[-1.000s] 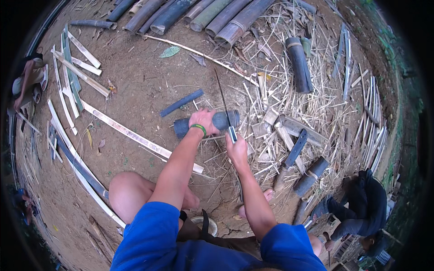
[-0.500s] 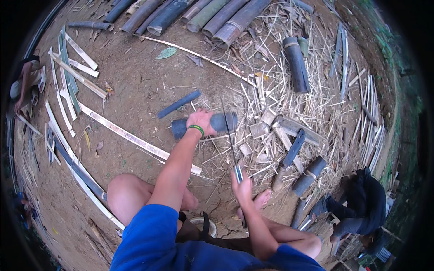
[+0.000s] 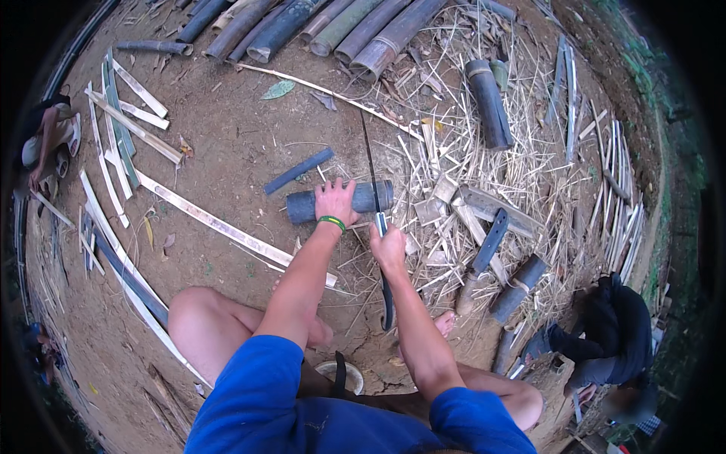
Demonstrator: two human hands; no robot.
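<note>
A short dark bamboo section (image 3: 364, 197) lies crosswise on the ground in front of me. My left hand (image 3: 335, 203) presses down on its middle, fingers spread over the top and thumb on the near side. In my right hand (image 3: 389, 246) is the handle of a handsaw (image 3: 370, 159). The saw's long thin blade points away from me and crosses the bamboo close to its right end. How deep the blade sits in the bamboo I cannot tell. Just beyond my left hand lies a narrow dark bamboo strip (image 3: 298, 171).
Bamboo poles (image 3: 393, 44) line the far side. Split strips (image 3: 219, 225) lie left. To the right are shavings (image 3: 541, 178), a machete (image 3: 488, 246) and bamboo pieces (image 3: 518, 288). A person crouches at lower right (image 3: 616, 329), another at far left (image 3: 51, 140).
My right hand has pushed the saw forward, away from me, bringing its handle up near the bamboo. My left hand stays on the bamboo section.
</note>
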